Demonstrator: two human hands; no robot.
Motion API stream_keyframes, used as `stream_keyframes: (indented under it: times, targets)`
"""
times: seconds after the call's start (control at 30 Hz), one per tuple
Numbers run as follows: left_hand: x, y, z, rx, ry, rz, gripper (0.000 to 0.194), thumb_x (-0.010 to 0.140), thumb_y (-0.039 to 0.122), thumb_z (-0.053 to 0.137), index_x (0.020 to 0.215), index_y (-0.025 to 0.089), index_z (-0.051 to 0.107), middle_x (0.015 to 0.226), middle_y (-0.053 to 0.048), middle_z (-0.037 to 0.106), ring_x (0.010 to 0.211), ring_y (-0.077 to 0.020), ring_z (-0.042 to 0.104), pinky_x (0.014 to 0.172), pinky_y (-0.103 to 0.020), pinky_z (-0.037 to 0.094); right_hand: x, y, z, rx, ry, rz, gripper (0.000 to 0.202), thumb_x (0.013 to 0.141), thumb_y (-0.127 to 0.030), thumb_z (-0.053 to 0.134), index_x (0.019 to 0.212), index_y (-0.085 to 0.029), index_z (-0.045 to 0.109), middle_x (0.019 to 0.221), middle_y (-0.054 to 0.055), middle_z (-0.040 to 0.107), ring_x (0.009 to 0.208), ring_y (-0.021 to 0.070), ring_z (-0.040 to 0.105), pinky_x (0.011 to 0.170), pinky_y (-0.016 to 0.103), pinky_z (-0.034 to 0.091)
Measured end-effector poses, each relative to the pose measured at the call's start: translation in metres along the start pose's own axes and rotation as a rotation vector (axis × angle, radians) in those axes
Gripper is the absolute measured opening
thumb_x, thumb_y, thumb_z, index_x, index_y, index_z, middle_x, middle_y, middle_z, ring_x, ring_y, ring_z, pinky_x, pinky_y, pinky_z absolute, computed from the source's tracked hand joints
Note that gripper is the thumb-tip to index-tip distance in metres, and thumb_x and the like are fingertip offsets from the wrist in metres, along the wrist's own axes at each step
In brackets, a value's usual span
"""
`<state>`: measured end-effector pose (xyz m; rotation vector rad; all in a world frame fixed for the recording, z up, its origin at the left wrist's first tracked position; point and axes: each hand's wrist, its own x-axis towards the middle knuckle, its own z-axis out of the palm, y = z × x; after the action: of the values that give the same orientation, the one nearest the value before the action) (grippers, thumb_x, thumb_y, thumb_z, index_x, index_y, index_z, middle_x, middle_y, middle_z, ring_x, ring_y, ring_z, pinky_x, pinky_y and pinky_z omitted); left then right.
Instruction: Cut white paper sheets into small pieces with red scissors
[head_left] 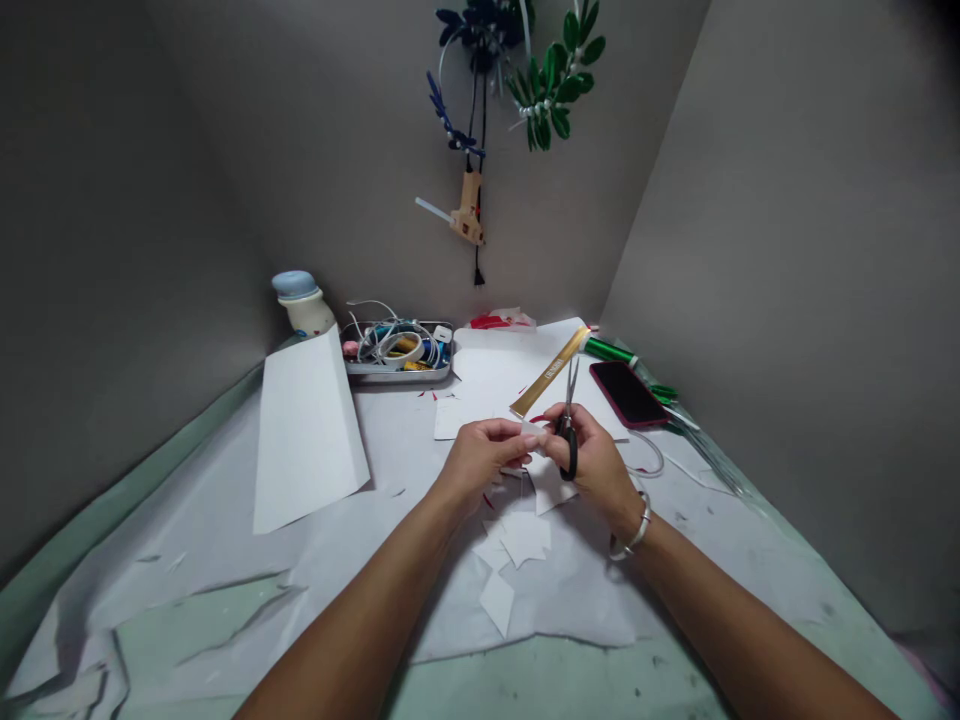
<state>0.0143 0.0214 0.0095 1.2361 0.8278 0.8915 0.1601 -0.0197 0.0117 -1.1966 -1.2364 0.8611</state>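
Observation:
Both hands meet over the middle of the table. Between the fingertips of my left hand (486, 458) is a small piece of white paper (532, 430). My right hand (592, 462) is closed around black-handled scissors (568, 440), whose blades point up and away from me. Its thumb and fingertips also touch the paper piece. Something thin and red shows beside the fingers, partly hidden. Below the hands lie several cut white paper pieces (525, 537), one of them a loose diamond shape (497, 602).
A folded white sheet (307, 430) stands at left by a blue-lidded jar (296, 287). Behind are a metal tray (397, 376) of cords and spools, a gold strip (551, 372), a phone (628, 394) and a green roll (609, 350). A glue gun (469, 210) hangs on the wall.

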Motion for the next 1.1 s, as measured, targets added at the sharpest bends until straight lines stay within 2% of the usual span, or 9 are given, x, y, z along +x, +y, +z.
stream_keyframes:
  times: [0.5,0.73,0.87,1.0,1.1]
  targets:
    - [-0.001,0.008,-0.007,0.145,-0.038,-0.042,0.021,0.063,0.029,0.076,0.073,0.013,0.067,0.063,-0.001,0.061,0.058,-0.0102,0.053,0.055,-0.023,0.039,0.003,0.002,-0.005,-0.047,-0.069,-0.051,0.022,0.071,-0.020,0.062,0.091,-0.020,0.052,0.073,-0.003,0.056,0.065,0.0107,0.051,0.063,0.024,0.042]
    - [-0.001,0.000,0.001,-0.055,-0.081,-0.049,0.030,0.063,0.031,0.078,0.086,0.014,0.068,0.076,-0.004,0.064,0.064,-0.0109,0.057,0.063,-0.025,0.045,0.001,0.004,-0.001,0.038,0.024,-0.020,0.024,0.070,-0.022,0.063,0.091,-0.020,0.051,0.072,-0.004,0.057,0.062,0.0107,0.052,0.060,0.024,0.042]
    - [-0.001,-0.003,0.009,-0.138,0.001,-0.055,0.031,0.062,0.033,0.078,0.083,0.013,0.067,0.078,-0.007,0.067,0.072,-0.0139,0.061,0.071,-0.028,0.047,0.000,0.006,0.001,0.164,0.028,-0.021,0.027,0.072,-0.023,0.061,0.095,-0.022,0.047,0.072,-0.004,0.057,0.061,0.0114,0.054,0.060,0.024,0.044]
    - [0.000,-0.001,0.006,-0.026,0.037,-0.031,0.030,0.063,0.035,0.077,0.081,0.012,0.068,0.073,-0.007,0.068,0.066,-0.0139,0.061,0.065,-0.027,0.046,0.003,0.003,-0.003,0.058,0.010,-0.023,0.025,0.071,-0.024,0.063,0.092,-0.021,0.050,0.073,-0.003,0.056,0.063,0.0117,0.053,0.061,0.025,0.044]
    - [0.000,0.004,0.002,0.057,0.009,-0.035,0.027,0.061,0.031,0.078,0.076,0.011,0.069,0.065,-0.005,0.065,0.060,-0.0126,0.058,0.061,-0.026,0.044,0.006,-0.001,-0.008,-0.027,-0.038,-0.029,0.026,0.070,-0.026,0.065,0.093,-0.021,0.052,0.077,-0.001,0.058,0.070,0.0134,0.055,0.068,0.027,0.045]
